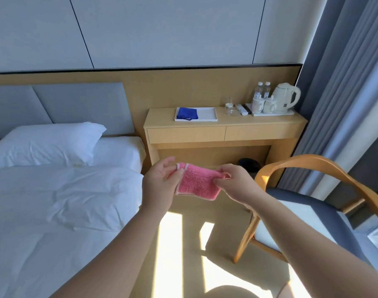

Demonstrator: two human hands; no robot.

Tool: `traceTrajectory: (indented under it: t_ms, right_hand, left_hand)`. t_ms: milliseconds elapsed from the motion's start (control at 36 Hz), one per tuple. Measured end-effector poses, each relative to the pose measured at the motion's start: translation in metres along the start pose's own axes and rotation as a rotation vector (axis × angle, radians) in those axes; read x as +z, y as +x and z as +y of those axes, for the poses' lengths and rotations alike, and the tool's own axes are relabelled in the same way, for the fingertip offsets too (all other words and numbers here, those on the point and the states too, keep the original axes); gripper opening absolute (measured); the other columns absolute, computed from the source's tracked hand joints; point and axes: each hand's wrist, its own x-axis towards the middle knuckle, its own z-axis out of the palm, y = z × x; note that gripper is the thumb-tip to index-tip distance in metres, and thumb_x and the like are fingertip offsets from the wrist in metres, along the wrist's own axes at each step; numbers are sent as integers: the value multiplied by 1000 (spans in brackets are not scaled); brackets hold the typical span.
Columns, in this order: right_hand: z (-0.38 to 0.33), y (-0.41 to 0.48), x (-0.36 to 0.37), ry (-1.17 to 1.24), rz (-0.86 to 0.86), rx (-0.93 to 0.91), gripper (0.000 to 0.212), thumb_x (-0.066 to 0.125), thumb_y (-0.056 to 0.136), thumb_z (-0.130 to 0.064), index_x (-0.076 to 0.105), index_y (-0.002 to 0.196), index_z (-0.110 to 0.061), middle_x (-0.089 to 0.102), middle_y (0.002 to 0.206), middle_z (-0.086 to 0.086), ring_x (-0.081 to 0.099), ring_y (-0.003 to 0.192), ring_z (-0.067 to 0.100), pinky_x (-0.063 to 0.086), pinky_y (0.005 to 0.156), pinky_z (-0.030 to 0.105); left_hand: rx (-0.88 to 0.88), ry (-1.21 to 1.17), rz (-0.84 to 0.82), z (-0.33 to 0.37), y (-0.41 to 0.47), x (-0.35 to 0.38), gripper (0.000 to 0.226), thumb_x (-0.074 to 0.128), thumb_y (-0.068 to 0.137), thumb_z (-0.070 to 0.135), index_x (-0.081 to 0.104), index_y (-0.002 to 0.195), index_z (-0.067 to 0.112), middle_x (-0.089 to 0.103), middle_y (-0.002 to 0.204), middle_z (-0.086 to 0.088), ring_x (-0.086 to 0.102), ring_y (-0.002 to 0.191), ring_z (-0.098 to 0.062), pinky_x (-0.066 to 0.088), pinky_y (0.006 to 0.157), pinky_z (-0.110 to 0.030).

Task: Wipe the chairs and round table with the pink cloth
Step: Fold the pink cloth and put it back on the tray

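Though nubby, pink cloth (197,182) rect., pale-edged

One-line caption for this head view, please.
Left hand and right hand hold the pink cloth between them, wooden chair at right, bed at left.

Both forearms are bare from the picture's lower edge to the hands, left hand (160,182) and right hand (235,181).

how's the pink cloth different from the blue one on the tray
The pink cloth is held in the air between the left hand and right hand; the blue cloth lies on the white tray. The pink cloth has pale edging; the blue cloth shows none. Both are small.
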Motion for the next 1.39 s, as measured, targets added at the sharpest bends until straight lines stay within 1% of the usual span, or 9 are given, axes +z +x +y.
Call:
traceTrajectory:
  t_ms: [306,500,611,694,972,1056,1167,1278,1389]
  right_hand:
    - [-8,189,9,242,94,89,8,54,97,-20,61,101,-22,62,104,4,61,97,24,56,84,46]
    - [-15,295,10,362,172,191,24,58,96,-26,49,118,-31,60,110,-1,65,95,22,61,73,43]
    - [-11,338,6,483,142,245,27,58,96,-21,51,121,-28,59,114,4,64,100,26,61,76,46]
    - [-4,370,0,486,135,277,29,57,97,-21,49,124,-26,59,114,4,64,101,27,60,78,47]
    - [63,490,-24,324,311,291,16,63,88,-10,52,98,-18,61,100,1,64,89,24,54,72,38]
    - [89,534,-38,203,303,181,10,63,88,-11,60,81,-17,63,92,-6,60,91,13,47,73,22]
    - [121,586,-60,172,231,172,10,63,90,-13,67,90,-23,61,94,-16,55,86,-4,41,63,7]
    - [152,633,-83,152,116,225,28,58,89,-9,67,111,-25,58,103,-17,54,81,-9,40,59,0]
    - [177,674,-98,100,42,267,44,51,88,-4,64,125,-22,59,109,-10,53,56,0,41,48,8]
  left_hand:
    - [-63,-51,-203,-64,189,16,48,75,79,17,46,103,46,55,110,14,63,91,2,56,63,-22]
    - [-266,-57,-305,-91,310,28,58,75,80,24,44,129,29,57,122,9,62,100,-9,57,74,-30]
    - [-314,-45,-388,-105,351,44,45,70,84,22,50,124,26,66,103,12,65,76,7,46,49,-8]
    - [-333,-76,-388,-114,378,58,35,68,86,17,53,117,24,66,100,9,64,71,7,44,46,-6]
    - [-225,-17,-315,-145,480,134,25,60,91,16,47,97,37,61,114,2,68,83,-16,52,55,-30]
    - [-178,74,-286,-156,518,167,24,61,90,16,50,91,37,60,109,4,63,90,-18,55,70,-39]
    - [-177,196,-303,-173,560,208,21,62,88,13,60,83,33,61,91,-5,48,53,-7,45,47,-21]
    - [-247,266,-370,-187,598,247,28,69,83,11,61,93,35,61,86,-8,52,51,-5,45,46,-19]
    - [-286,321,-423,-204,632,278,41,72,80,8,62,116,25,58,114,-8,60,101,-15,46,70,-14]
